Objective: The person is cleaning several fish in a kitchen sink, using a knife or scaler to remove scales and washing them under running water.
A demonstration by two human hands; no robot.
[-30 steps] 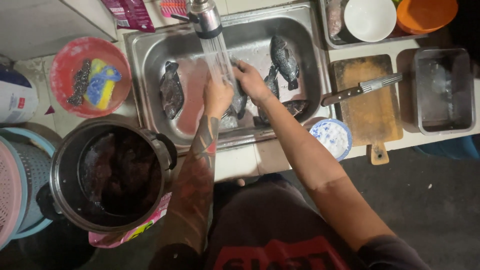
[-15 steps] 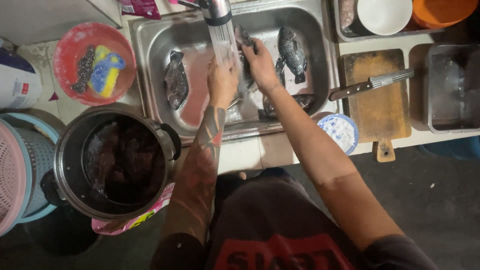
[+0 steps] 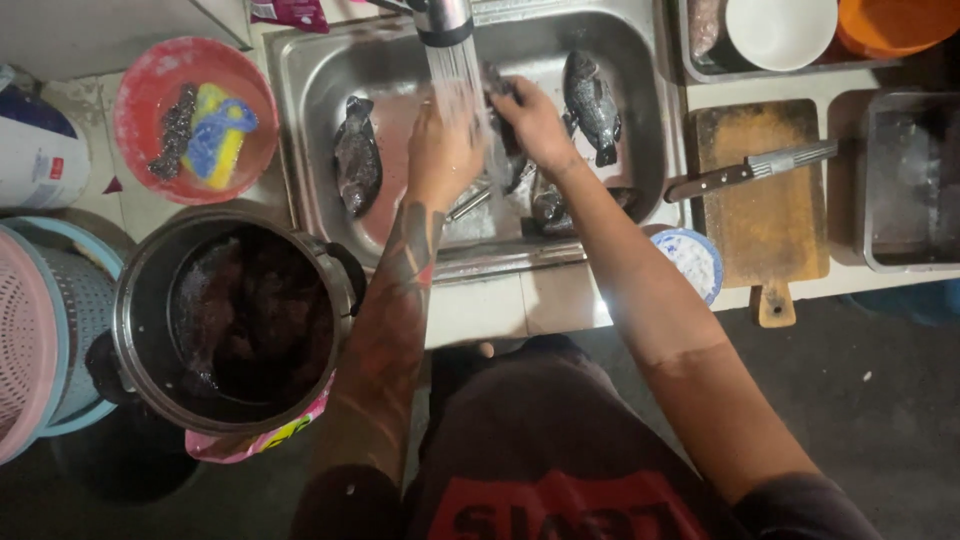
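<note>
Both my hands are inside the steel sink (image 3: 300,120), under water running from the tap (image 3: 443,18). My left hand (image 3: 443,150) and my right hand (image 3: 532,122) together hold a dark fish (image 3: 503,130) in the stream; most of it is hidden by the hands and the water. Another dark fish (image 3: 356,168) lies at the sink's left. A third fish (image 3: 592,104) lies at the right, and more fish parts (image 3: 552,208) rest near the front wall.
A large dark pot (image 3: 232,318) stands front left beside a pink and blue basket (image 3: 45,340). A red bowl (image 3: 190,118) holds scrubbers. Right of the sink lie a wooden cutting board (image 3: 770,215) with a knife (image 3: 750,170), a small patterned dish (image 3: 692,262) and a metal tray (image 3: 905,180).
The view has shifted slightly. Both hands have lifted the fish up toward the back of the sink, into the running water.
</note>
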